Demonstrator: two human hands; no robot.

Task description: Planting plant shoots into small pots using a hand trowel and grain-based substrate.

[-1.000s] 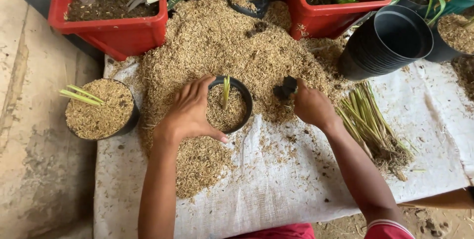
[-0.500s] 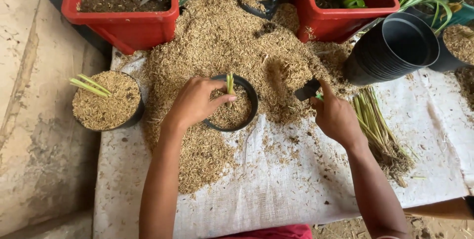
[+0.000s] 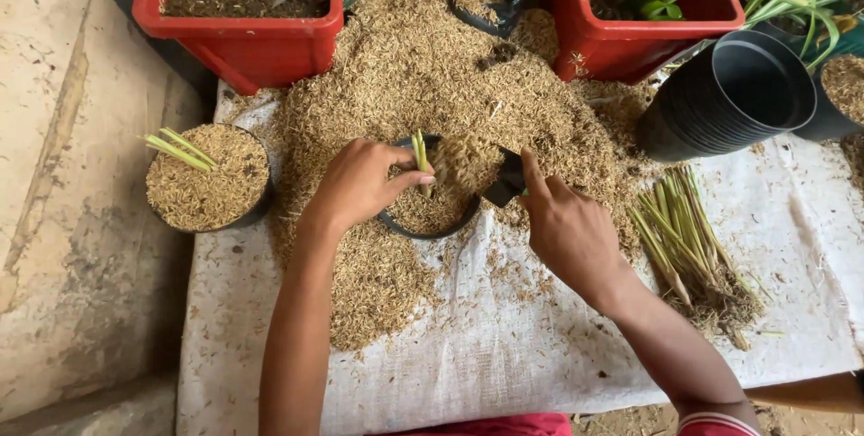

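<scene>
White woven sheet (image 3: 504, 355) covers ground; husk heap (image 3: 432, 67) spread across upper middle. Two red planter boxes (image 3: 247, 35) behind heap, stack of black pots (image 3: 729, 98) at right. Filled pot with cutting (image 3: 207, 179) stands left of heap. Bundle of green cuttings (image 3: 684, 238) lies at right. Small black pot (image 3: 432, 206) at heap's near edge, part filled. Left hand (image 3: 355, 186) curled at rim, thumb and fingers pinching upright green cutting (image 3: 419, 155). Right hand (image 3: 567, 229) closed around black scoop (image 3: 504, 182), husk load tipped over pot.

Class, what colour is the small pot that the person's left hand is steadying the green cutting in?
Black. The small pot under the left hand shows its dark rim best in the head view.
</scene>
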